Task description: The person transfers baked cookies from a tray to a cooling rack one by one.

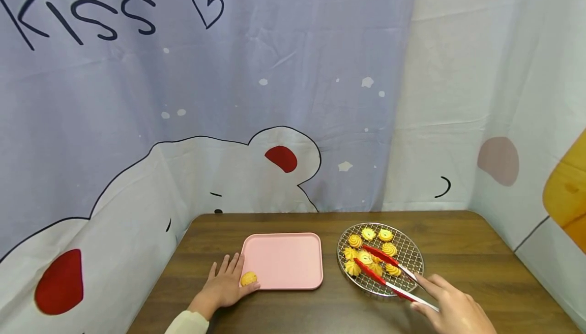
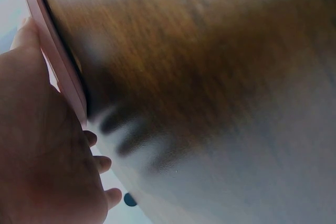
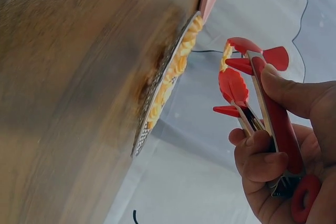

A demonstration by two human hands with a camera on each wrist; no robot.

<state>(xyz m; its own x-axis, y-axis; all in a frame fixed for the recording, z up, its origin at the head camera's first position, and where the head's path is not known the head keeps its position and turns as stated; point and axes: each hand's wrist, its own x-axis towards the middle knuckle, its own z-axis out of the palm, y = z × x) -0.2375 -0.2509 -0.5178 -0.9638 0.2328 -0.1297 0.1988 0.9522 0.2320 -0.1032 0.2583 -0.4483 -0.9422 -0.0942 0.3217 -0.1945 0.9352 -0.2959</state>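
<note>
My right hand (image 1: 455, 306) grips a pair of tongs (image 3: 278, 114) with red tips and metal arms. In the right wrist view the tips are raised off the rack, with a piped yellow cookie (image 3: 226, 56) between them. Below lies a round wire rack (image 1: 409, 247) bearing several swirled cookies (image 1: 386, 235). My left hand (image 1: 224, 284) lies with fingers spread along the left edge of a pink tray (image 1: 286, 263), its thumb at the near left corner. One cookie (image 1: 248, 278) sits in that corner, beside the thumb. The left wrist view shows the hand against the tray's side.
The tray and rack stand side by side on a dark wooden table (image 1: 462, 252), a strip of wood between them. Printed cloth (image 1: 293, 95) hangs behind the table and along its sides.
</note>
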